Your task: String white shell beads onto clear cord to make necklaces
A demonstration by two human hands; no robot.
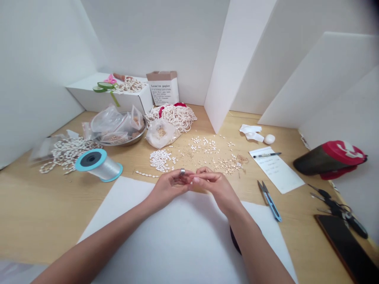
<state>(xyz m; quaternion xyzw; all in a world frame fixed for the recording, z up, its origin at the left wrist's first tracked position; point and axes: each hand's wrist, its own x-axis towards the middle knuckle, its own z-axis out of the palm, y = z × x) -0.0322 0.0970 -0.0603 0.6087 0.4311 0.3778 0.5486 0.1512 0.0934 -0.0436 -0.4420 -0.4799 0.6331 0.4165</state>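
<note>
- Left hand [168, 186] and right hand [213, 188] meet, fingertips pinched on something too fine to tell
- Both hover over the far edge of the white sheet [189, 244]
- Pile of small white shells [160, 159] lies just far-left of the grip

Your left hand [169, 187] and right hand [215, 190] meet at the fingertips above a white sheet [118, 201], pinching something too small to make out. Obs.: a loose line of small cream shells [147, 174] lies just beyond the sheet's edge, left of your fingers. A heap of white shells [160, 160] sits directly behind that line. Tiny dried starfish [229, 165] lie scattered beyond your right hand.
</note>
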